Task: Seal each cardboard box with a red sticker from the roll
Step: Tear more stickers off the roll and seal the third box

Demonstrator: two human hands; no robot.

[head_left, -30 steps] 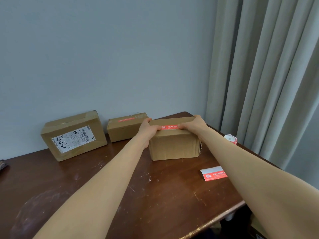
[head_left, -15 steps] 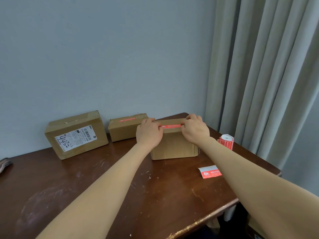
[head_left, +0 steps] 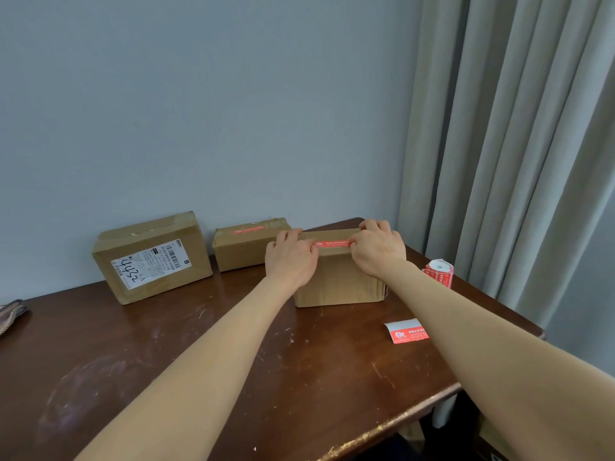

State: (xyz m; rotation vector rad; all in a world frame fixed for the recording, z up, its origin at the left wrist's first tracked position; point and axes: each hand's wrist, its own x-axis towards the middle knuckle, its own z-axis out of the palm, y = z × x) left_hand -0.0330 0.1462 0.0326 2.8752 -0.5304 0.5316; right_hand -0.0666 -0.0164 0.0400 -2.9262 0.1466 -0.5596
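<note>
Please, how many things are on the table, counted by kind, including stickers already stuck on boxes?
Cardboard boxes: 3
Red stickers on boxes: 2
Sticker roll: 1
Loose red-and-white strip: 1
Cloth, at the left edge: 1
Total: 8

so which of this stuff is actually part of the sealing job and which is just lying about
Job: left hand and right hand, both on the near box and its sticker; middle box, already stickered; left box, no red sticker seen; sticker roll; loose sticker strip.
Lying about: cloth at far left; curtain.
</note>
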